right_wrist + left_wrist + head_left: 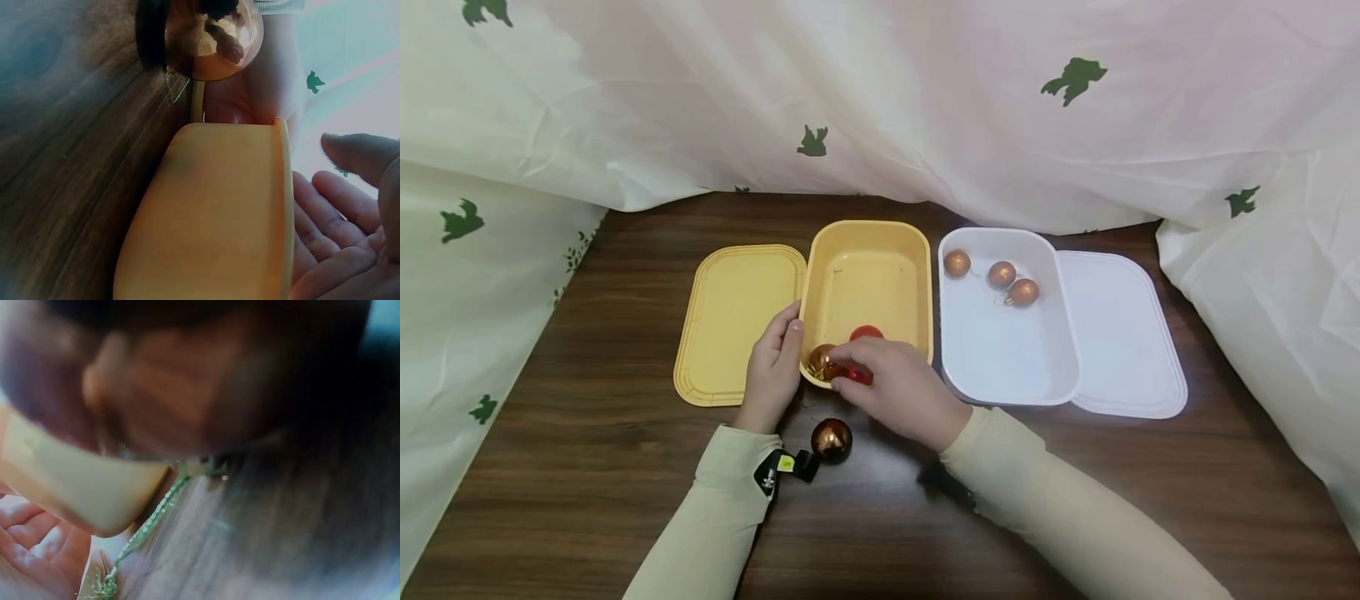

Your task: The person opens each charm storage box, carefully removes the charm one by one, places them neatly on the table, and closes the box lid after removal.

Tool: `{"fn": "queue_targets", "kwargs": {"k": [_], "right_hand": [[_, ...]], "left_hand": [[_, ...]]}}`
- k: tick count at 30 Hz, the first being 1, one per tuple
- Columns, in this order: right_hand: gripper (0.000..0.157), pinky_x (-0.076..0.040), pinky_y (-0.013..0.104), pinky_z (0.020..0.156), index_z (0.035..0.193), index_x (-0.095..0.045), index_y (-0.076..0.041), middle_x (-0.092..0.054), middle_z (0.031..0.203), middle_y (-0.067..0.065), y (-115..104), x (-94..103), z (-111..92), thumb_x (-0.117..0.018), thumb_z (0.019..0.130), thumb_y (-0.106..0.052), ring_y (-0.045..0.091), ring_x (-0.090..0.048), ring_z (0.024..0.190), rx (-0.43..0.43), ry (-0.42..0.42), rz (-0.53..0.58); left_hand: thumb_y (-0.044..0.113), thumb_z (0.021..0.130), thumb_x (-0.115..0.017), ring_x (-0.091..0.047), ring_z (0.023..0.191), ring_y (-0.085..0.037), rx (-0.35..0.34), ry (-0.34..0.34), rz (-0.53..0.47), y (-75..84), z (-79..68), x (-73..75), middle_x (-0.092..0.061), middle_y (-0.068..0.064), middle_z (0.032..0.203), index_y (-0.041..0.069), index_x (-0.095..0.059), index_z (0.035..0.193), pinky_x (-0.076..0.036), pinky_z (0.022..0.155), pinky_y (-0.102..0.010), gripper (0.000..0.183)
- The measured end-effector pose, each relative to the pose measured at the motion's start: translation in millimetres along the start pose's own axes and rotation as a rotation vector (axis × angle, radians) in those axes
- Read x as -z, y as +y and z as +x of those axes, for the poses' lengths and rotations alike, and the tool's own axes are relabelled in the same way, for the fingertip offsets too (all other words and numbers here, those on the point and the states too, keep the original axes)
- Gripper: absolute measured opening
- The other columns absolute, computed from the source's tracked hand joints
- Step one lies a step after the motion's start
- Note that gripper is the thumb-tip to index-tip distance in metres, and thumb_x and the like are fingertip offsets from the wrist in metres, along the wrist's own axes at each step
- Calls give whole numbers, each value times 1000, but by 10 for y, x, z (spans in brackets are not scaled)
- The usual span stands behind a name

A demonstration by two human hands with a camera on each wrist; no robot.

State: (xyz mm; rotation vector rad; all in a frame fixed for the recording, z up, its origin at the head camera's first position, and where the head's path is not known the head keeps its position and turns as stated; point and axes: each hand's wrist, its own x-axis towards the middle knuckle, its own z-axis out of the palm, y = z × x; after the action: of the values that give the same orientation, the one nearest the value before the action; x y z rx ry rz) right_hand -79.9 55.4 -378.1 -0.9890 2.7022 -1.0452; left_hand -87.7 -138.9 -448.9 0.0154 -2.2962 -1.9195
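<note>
In the head view my left hand [772, 367] rests against the left wall of a yellow box [872, 242], its thumb near the rim. My right hand [906, 383] reaches over the box's near edge, thumb apart from the fingers in the right wrist view. Its fingertips overlap a shiny copper-brown bauble [822, 360] in the near left corner. Beside that, partly hidden by the right hand, lie a red bauble [867, 332] and another red piece [860, 376]. A dark copper bauble [832, 440] with a green-gold cord [150, 519] sits on the table between my wrists.
A white box [1007, 358] stands to the right with three glittery copper baubles [1002, 275] toward its back. A yellow lid [737, 325] lies left of the yellow box, a white lid [1127, 333] right of the white one. A bird-patterned cloth [887, 100] hangs behind the table.
</note>
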Motion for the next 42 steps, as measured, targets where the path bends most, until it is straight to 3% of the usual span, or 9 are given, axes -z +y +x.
{"fn": "queue_targets", "kwargs": {"k": [9, 19, 27, 34, 42], "right_hand": [[26, -54, 37, 89, 120, -73, -17, -73, 114, -4, -6, -67, 160, -71, 94, -18, 13, -66, 104, -74, -26, -63], [30, -52, 35, 96, 124, -71, -13, -71, 118, -1, -18, -122, 321, -71, 94, -18, 15, -66, 107, -116, -116, -91], [37, -52, 34, 98, 127, -70, -15, -71, 122, -1, 66, -184, 392, -75, 92, -28, 15, -65, 113, -191, -185, -77], [37, -52, 34, 97, 123, -71, -14, -71, 120, 0, 81, -174, 398, -77, 90, -30, 16, -65, 112, -219, -174, -45], [38, -50, 34, 100, 123, -71, -13, -70, 123, 1, 92, -136, 376, -76, 91, -31, 17, -64, 115, -208, -95, -8]], "left_hand": [[26, 109, -43, -48, 136, -23, -9, -3, 21, -1, 3, 4, -52, -12, 147, 4, -51, 146, -39, 112, -42, 43], [26, 110, -42, -46, 137, -21, 6, 1, 36, -11, -23, 35, -51, -11, 148, 5, -49, 147, -39, 112, -41, 44], [26, 110, -42, -45, 138, -20, 9, 0, 42, 11, -39, 22, -51, -12, 149, 4, -49, 147, -38, 113, -41, 44], [27, 110, -41, -44, 138, -20, -1, -6, 42, 3, -19, 16, -50, -12, 149, 4, -48, 147, -38, 113, -42, 44], [25, 110, -41, -45, 138, -22, -7, -9, 19, -9, 0, 3, -50, -13, 149, 2, -49, 147, -39, 113, -43, 44]]}}
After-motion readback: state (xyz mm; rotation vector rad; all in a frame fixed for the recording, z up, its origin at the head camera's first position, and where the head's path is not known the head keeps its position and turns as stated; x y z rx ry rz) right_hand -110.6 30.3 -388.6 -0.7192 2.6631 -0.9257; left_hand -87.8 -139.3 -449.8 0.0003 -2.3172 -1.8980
